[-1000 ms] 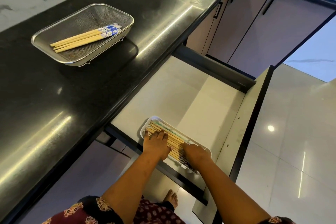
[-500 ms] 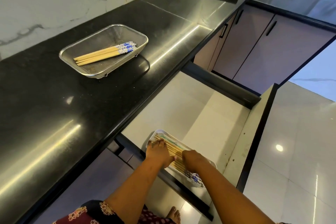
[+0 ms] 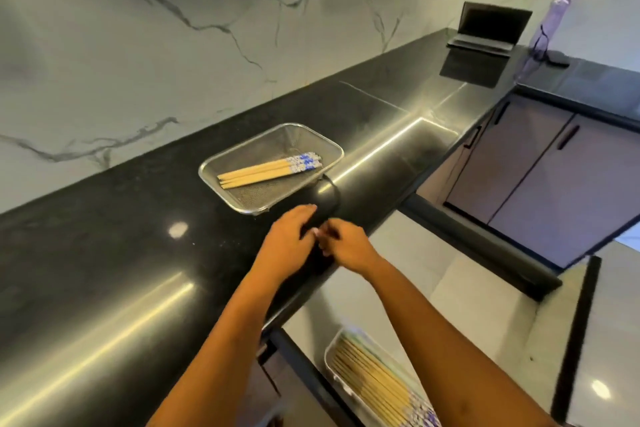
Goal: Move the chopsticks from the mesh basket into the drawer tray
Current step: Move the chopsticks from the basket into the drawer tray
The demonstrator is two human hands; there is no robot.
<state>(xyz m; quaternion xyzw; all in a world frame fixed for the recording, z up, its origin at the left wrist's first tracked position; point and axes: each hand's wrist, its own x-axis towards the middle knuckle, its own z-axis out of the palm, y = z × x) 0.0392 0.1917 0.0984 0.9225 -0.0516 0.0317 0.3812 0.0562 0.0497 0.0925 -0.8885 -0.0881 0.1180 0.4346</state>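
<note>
**A:** Where are the chopsticks sitting right now?

**B:** A small bundle of chopsticks point(image 3: 268, 170) is lying in the mesh basket point(image 3: 242, 206) on the black counter point(image 3: 114, 253), bare ends pointing left, blue-patterned ends pointing right, roughly parallel. A larger batch is lying in the drawer tray point(image 3: 330, 355) inside the open drawer point(image 3: 485, 305), below and to my right.

**A:** And your hands?

**B:** Both are hanging over the counter edge, just short of the basket's near rim. My left hand point(image 3: 289, 236) is flat with fingers loosely spread and carrying nothing. My right hand point(image 3: 346, 246) is next to it, nearly touching, fingers curled in; it is blurred, but I am seeing nothing gripped in it.

**A:** So what is the step?

**B:** I am judging it as the reach for the rest of the bundle.

**A:** How are you planning to do that well?

**B:** I am thinking of coming in over the near rim rather than nudging it, since a light basket probably slides on a polished counter. One hand steadying the rim would help. I would be pinching the bundle near its middle so the sticks stay together and level, keeping the patterned ends on one side so they match the ones in the tray.

**A:** Any risk?

**B:** A stick slipping out and rolling off the counter edge, I suspect.
</note>
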